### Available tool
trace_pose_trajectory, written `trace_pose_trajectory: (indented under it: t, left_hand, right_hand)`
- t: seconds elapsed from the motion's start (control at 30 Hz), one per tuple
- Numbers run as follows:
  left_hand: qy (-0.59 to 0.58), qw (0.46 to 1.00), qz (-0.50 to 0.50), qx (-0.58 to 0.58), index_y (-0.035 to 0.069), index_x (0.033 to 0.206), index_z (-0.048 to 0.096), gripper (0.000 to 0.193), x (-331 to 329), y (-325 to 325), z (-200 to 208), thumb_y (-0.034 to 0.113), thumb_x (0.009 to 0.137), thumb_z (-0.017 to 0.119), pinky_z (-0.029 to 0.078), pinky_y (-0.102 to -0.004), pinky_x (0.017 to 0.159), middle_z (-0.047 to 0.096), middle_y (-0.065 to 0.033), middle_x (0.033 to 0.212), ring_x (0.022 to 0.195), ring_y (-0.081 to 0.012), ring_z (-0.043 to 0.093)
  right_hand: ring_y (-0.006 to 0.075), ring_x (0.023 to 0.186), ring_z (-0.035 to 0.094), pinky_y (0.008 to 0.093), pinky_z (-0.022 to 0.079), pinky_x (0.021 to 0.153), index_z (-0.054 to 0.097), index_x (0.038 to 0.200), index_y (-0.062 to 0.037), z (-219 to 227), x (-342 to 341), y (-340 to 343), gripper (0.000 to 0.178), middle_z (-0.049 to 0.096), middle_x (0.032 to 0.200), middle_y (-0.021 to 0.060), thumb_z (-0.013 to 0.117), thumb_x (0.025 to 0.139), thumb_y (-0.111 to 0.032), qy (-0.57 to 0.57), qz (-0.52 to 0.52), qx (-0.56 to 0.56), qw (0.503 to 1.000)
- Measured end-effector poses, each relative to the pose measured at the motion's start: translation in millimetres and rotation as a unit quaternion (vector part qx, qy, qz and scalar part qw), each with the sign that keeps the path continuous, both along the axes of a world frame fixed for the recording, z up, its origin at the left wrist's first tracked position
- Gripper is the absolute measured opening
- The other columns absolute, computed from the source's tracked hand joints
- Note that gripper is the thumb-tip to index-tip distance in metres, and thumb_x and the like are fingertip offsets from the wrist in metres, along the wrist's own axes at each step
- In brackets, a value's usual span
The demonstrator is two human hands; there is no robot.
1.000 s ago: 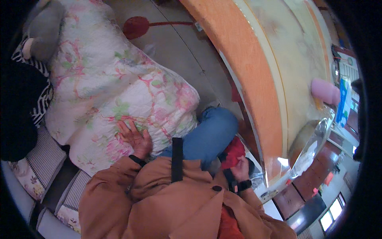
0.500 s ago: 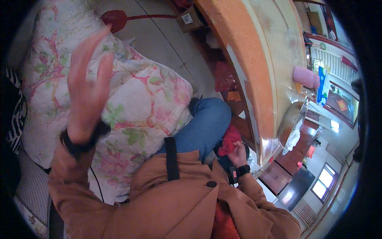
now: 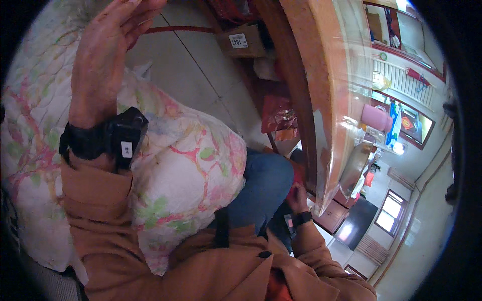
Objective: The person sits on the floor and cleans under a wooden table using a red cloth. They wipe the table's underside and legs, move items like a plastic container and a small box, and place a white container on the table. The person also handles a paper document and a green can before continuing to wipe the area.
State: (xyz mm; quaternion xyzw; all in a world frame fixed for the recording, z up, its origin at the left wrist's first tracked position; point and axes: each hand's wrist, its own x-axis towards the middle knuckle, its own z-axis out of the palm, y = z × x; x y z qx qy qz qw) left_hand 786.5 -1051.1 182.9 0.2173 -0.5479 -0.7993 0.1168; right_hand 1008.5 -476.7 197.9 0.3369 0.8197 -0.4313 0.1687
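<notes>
My left hand [image 3: 103, 62] is raised over the floral quilt [image 3: 193, 135] at the upper left. Its fingers stretch toward the top edge, which partly cuts them off, and I see nothing held in them. Just behind those fingers runs the thin red handle [image 3: 183, 29] of a paddle-shaped thing lying low by the floor; its red head is mostly hidden by the hand. Down beside my right knee, my right hand [image 3: 298, 198] is closed on a red cloth [image 3: 298, 174], most of which is hidden behind the knee and the table edge.
A wooden table [image 3: 321, 65] with an orange edge stands to my right, bearing a metal basin [image 3: 355, 168] and a pink container [image 3: 376, 117]. Beneath it are a cardboard box [image 3: 243, 42] and a red plastic bag [image 3: 277, 113]. Tiled floor [image 3: 193, 75] lies between quilt and table.
My left hand has moved up, from over the quilt to near the red handle, its fingers now pointing right. My right hand and the red cloth have slipped further behind the knee. The view has shifted.
</notes>
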Motion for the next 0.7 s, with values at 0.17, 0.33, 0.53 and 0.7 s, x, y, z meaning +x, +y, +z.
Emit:
trace_pose_trajectory:
  t: [0.17,0.33,0.53,0.7]
  left_hand:
    - [0.028,0.993,-0.112,-0.014,0.005,0.116,0.061,0.035,-11.7,-11.2,-18.8,0.029,0.092,0.051,0.042,-0.0294,0.09,0.065,-0.0087,0.108,0.103,-0.0166,0.059]
    - [0.02,0.983,-0.18,-0.041,0.006,0.115,0.062,0.036,-8.2,-5.3,-31.9,0.033,0.092,0.052,0.043,-0.0278,0.085,0.066,-0.0059,0.103,0.099,-0.0155,0.06]
    - [-0.016,0.958,-0.258,-0.122,0.0,0.114,0.061,0.04,-13.1,5.8,-40.8,0.032,0.09,0.057,0.045,-0.0298,0.083,0.066,-0.0062,0.1,0.095,-0.0156,0.058]
    - [-0.048,0.916,-0.391,-0.077,0.001,0.127,0.05,0.052,-5.0,16.8,-35.9,0.034,0.088,0.061,0.044,-0.0326,0.09,0.058,-0.0116,0.116,0.103,-0.0171,0.056]
  right_hand:
    - [0.0205,0.1,0.057,0.0328,0.044,0.09,0.053,0.117,-0.0054,-20.2,-67.3,-36.5,0.035,0.059,0.109,0.0071,0.056,0.083,-0.012,0.023,-0.094,-0.12,0.988]
    - [0.0232,0.103,0.056,0.0319,0.043,0.091,0.058,0.114,-0.0044,-19.8,-133.9,-82.9,0.038,0.059,0.113,0.0089,0.055,0.076,-0.006,-0.03,0.168,0.088,0.981]
    - [0.0215,0.102,0.057,0.0305,0.044,0.091,0.06,0.112,-0.0029,-19.2,-175.0,-148.5,0.043,0.06,0.111,0.0106,0.051,0.071,0.002,0.032,0.396,0.163,0.903]
    - [0.0199,0.104,0.057,0.0312,0.044,0.092,0.058,0.115,-0.0006,20.6,-209.2,-220.4,0.044,0.06,0.112,0.0115,0.051,0.072,0.004,0.026,0.408,-0.003,0.912]
